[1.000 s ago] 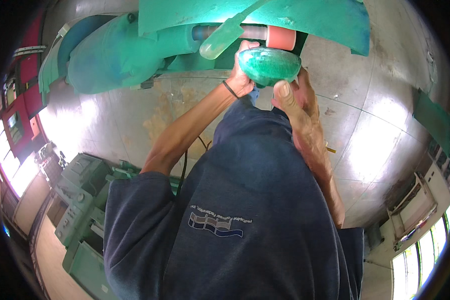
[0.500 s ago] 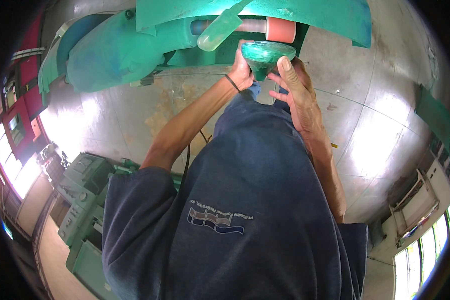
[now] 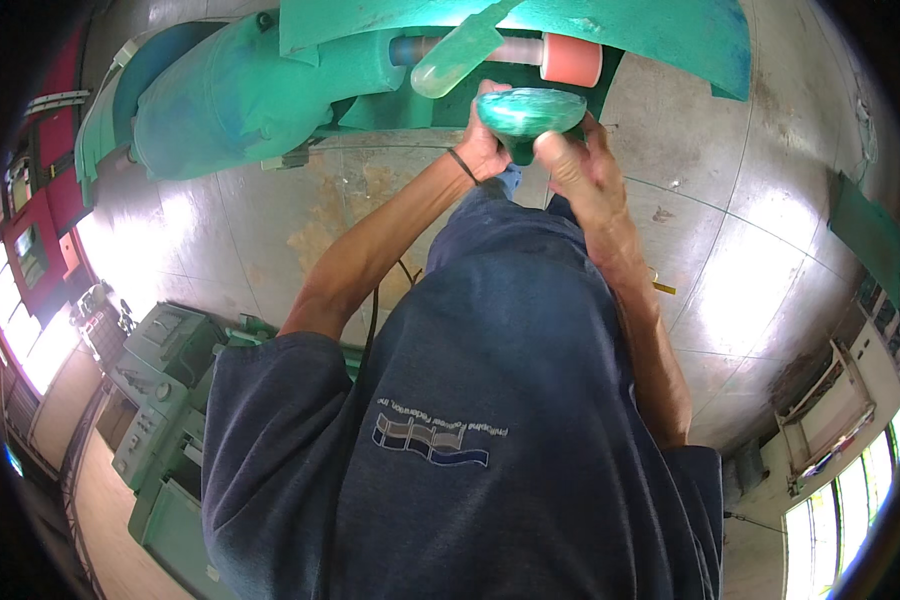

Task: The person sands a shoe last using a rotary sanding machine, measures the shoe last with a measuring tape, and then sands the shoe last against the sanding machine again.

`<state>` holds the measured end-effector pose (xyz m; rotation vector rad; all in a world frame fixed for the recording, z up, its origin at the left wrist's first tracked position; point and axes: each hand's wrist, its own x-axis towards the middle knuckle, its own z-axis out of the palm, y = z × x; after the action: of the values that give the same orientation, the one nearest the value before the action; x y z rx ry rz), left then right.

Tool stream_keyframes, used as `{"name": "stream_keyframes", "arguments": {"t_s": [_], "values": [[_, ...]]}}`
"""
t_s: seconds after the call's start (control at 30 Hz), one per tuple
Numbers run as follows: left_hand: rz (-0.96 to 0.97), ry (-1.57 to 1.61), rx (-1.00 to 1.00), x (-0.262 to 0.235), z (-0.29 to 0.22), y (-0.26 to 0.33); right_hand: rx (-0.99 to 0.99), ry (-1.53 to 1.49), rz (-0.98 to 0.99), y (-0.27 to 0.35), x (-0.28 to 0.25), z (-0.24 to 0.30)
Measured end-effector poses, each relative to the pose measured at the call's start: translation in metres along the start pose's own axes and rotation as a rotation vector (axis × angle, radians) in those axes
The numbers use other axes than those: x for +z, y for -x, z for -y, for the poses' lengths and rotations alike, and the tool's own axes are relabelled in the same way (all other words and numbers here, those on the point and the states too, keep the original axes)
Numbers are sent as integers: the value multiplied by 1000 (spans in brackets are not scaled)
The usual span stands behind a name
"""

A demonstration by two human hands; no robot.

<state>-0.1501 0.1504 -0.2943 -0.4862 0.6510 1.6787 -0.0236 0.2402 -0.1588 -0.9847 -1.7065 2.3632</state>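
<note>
A glossy green funnel-shaped piece (image 3: 530, 112), wide at the top and narrowing toward me, is held up below the machine's roller. My left hand (image 3: 482, 142) is closed around its left side, fingers mostly hidden behind it. On the right, my right hand (image 3: 588, 182) grips the piece with the thumb on its near face and fingers curled past the rim. Just above stands an orange-pink roller (image 3: 572, 60) on a pale shaft (image 3: 515, 52). The piece and the roller look close together, but I cannot tell whether they touch.
The green machine housing (image 3: 260, 100) spans the far side, with a curved hood (image 3: 660, 40) over the roller. A pale green translucent bulb-shaped part (image 3: 458, 62) hangs before the shaft. Another green machine (image 3: 170, 375) stands at the left. A yellow object (image 3: 664, 288) is on the right.
My right hand's fingers, spread beside the piece before, have closed in on it, and the thumb has moved down and left. The piece has tilted slightly, its top face looking different.
</note>
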Motion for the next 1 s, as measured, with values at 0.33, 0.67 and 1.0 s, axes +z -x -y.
{"name": "stream_keyframes", "arguments": {"t_s": [0.33,0.67,1.0], "values": [[517,-273,-340,-32,43,38,-149,466,277,3,-35,-13],[84,-1137,-195,-45,74,94,-98,202,168,44,-31,-61],[32,-556,55,-40,132,175,34,23,-77,110,-21,-97]]}}
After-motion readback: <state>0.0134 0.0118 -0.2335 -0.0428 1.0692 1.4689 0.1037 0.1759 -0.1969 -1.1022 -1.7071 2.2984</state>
